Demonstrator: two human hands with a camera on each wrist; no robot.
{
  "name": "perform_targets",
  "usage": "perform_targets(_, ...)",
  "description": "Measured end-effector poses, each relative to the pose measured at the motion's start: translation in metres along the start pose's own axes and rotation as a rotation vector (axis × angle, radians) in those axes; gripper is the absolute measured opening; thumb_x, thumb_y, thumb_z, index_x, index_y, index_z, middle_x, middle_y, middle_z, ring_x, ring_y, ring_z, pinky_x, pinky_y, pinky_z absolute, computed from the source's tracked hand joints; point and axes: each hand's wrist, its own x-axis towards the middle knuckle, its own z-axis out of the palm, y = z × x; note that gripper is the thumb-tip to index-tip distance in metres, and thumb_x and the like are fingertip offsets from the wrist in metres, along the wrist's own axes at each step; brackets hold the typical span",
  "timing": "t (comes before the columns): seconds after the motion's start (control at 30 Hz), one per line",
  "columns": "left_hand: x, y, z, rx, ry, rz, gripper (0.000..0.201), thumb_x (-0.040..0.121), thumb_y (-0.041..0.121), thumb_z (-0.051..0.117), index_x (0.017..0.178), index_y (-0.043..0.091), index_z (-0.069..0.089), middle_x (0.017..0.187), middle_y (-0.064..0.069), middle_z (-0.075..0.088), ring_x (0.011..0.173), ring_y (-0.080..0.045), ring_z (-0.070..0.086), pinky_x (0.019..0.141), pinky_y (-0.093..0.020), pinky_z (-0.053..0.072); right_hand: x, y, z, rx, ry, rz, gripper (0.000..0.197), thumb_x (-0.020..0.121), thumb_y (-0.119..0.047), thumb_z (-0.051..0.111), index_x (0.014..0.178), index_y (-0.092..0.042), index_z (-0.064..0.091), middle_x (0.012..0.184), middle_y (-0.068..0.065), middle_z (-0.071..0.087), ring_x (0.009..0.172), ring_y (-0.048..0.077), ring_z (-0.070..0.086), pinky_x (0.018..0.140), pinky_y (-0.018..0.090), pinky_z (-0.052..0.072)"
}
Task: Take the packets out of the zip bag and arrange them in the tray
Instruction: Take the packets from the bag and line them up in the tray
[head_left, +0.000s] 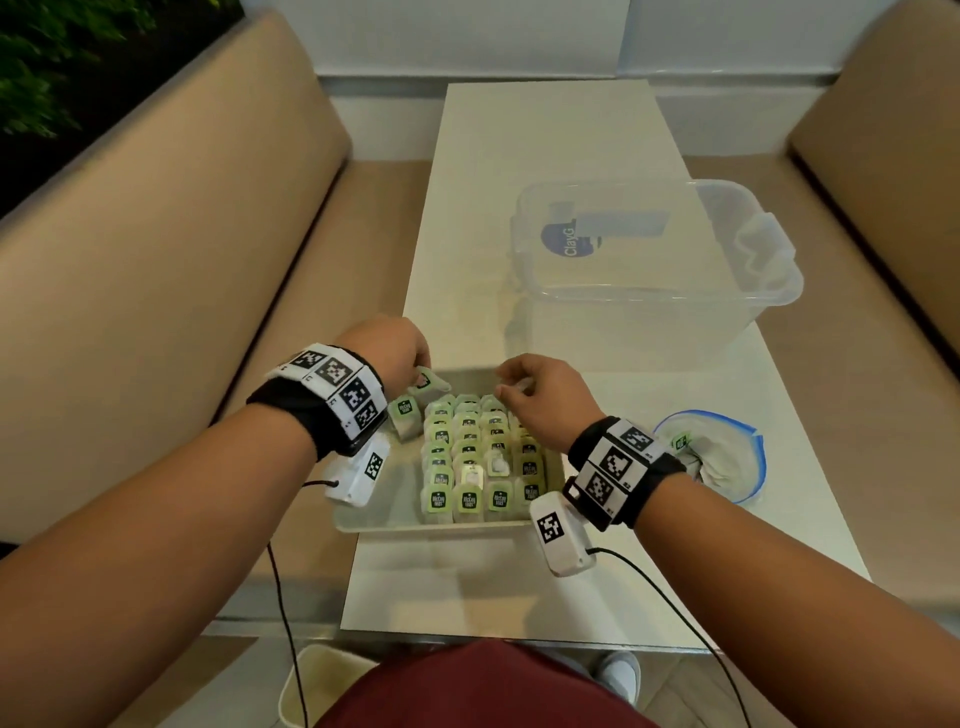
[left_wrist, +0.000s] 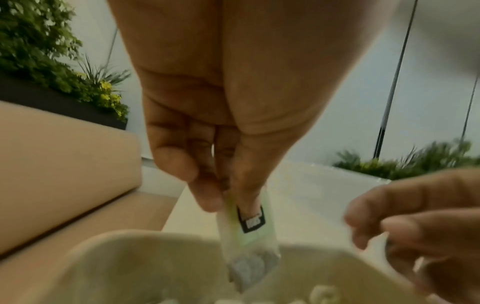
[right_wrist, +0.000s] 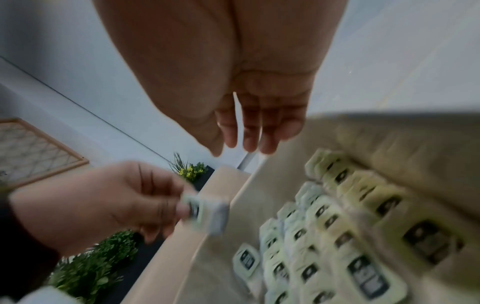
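Observation:
A beige tray (head_left: 426, 526) near the table's front edge holds several rows of green-labelled packets (head_left: 480, 457), standing upright. My left hand (head_left: 415, 358) hovers over the tray's far left corner. It pinches one packet (left_wrist: 249, 236) by its top, and the packet hangs down. Another packet (head_left: 405, 415) leans loose in the tray's bare left part. My right hand (head_left: 519, 384) is over the far end of the rows; its fingertips pinch a pale packet (head_left: 514, 387), which is blurred. The zip bag (head_left: 727, 462), with a blue rim, lies open to the tray's right with a few packets inside.
A clear plastic bin (head_left: 649, 260) with a lid latch stands on the white table (head_left: 519, 156) behind the tray. Beige sofa seats flank the table on both sides. A white bin (head_left: 322, 686) stands on the floor at the lower left.

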Motion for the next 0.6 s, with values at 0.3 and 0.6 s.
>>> perform_targets(0.3, 0.025, 0.014, 0.041, 0.308, -0.304, -0.156, 0.03, 0.098, 0.015, 0.051, 0.124, 0.003, 0.061, 0.129, -0.011, 0.06, 0.117, -0.025, 0.059, 0.066, -0.019, 0.044, 0.003, 0.038, -0.027, -0.282, -0.069, 0.116, 0.019, 0.089, -0.025, 0.064, 0.105, -0.016, 0.061, 0.11, 0.008, 0.056, 0.096, 0.026, 0.059, 0.081, 0.033, 0.047)
perform_targets(0.6, 0.005, 0.04, 0.046, 0.232, -0.188, -0.297, 0.013, 0.081, -0.001, 0.054, 0.086, 0.005, 0.064, 0.076, -0.008, 0.061, 0.073, -0.027, 0.064, 0.071, -0.031, 0.053, 0.001, 0.05, -0.027, -0.112, -0.181, 0.153, 0.015, 0.087, -0.009, 0.054, 0.079, -0.02, 0.048, 0.09, 0.009, 0.066, 0.084, 0.031, 0.067, 0.074, 0.043, 0.058)
